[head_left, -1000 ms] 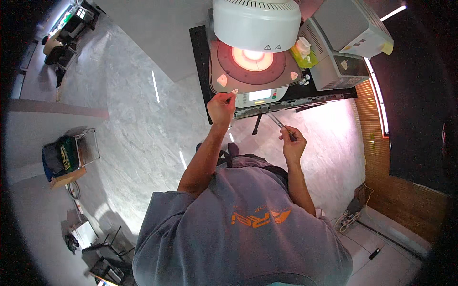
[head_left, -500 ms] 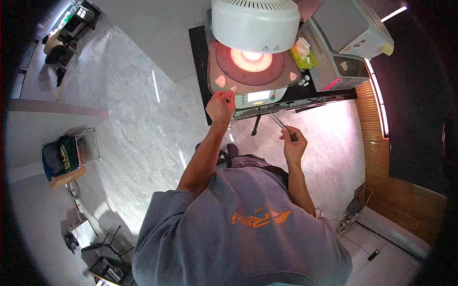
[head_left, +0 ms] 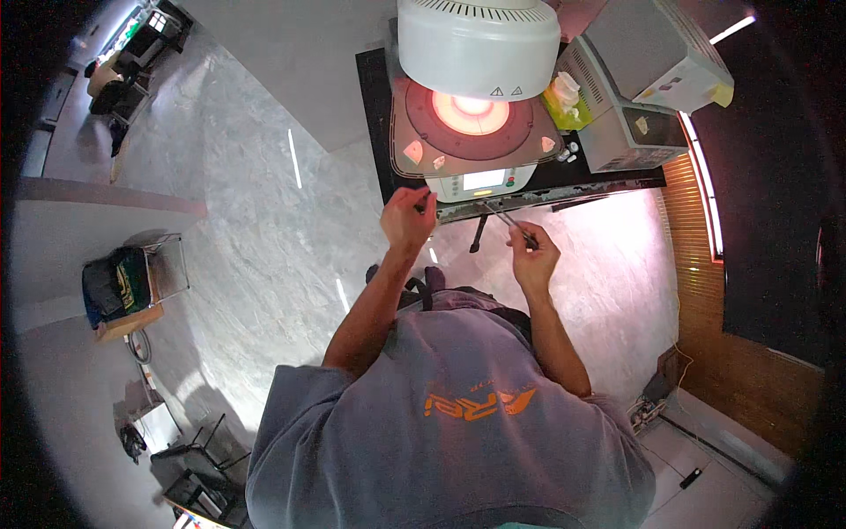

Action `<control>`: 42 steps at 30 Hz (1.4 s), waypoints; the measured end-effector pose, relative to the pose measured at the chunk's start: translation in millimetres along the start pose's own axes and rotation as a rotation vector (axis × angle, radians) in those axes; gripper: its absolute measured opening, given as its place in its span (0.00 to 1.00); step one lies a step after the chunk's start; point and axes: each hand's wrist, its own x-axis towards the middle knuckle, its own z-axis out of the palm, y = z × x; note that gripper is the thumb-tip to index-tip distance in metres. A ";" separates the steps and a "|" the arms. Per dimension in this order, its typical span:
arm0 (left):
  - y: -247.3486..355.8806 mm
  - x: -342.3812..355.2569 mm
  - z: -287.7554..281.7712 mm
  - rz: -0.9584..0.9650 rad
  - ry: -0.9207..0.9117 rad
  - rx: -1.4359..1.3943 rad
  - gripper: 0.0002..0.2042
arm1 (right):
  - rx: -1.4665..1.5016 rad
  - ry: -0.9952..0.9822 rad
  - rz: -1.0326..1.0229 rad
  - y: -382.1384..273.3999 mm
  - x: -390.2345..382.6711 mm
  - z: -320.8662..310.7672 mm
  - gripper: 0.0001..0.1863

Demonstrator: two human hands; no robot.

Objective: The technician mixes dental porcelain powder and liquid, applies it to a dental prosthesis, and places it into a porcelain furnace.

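A white dome-topped furnace (head_left: 478, 55) stands with a glowing round heating area (head_left: 471, 115) under its hood. Small pale pieces lie on the flat plate (head_left: 458, 160) around it: a larger piece (head_left: 413, 152) and a smaller piece (head_left: 439, 162) at front left, and another piece (head_left: 547, 144) at front right. My left hand (head_left: 408, 219) is just off the plate's front left corner, fingers pinched together; whatever is in them is hidden. My right hand (head_left: 534, 256) grips slim metal tweezers (head_left: 504, 218), their tips pointing left toward the furnace's control panel (head_left: 484, 180).
The furnace sits on a black table (head_left: 608, 179) with a worn front edge. A grey boxy unit (head_left: 630, 132) stands at its right. Between them are a yellow-green packet (head_left: 568, 110) and small white items (head_left: 568, 153). A dark bar (head_left: 478, 234) juts below the table edge.
My left hand has drawn back toward me from the smaller piece, which stays on the plate. My right hand has shifted left, bringing the tweezers' tips closer to my left hand.
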 end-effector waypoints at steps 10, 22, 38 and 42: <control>-144.8 -122.1 -90.2 -0.360 -0.132 0.205 0.12 | -0.222 -0.046 -0.388 -23.1 29.4 71.5 0.08; -266.5 -297.2 -150.1 -1.188 -0.174 0.290 0.16 | -0.206 -0.059 -0.411 -26.6 34.1 91.4 0.08; -277.5 -295.7 -137.3 -1.276 -0.206 0.239 0.16 | -0.246 -0.075 -0.438 -23.5 39.7 90.0 0.07; -280.6 -294.0 -132.9 -1.278 -0.166 0.246 0.16 | -0.254 -0.076 -0.438 -28.4 39.6 90.0 0.07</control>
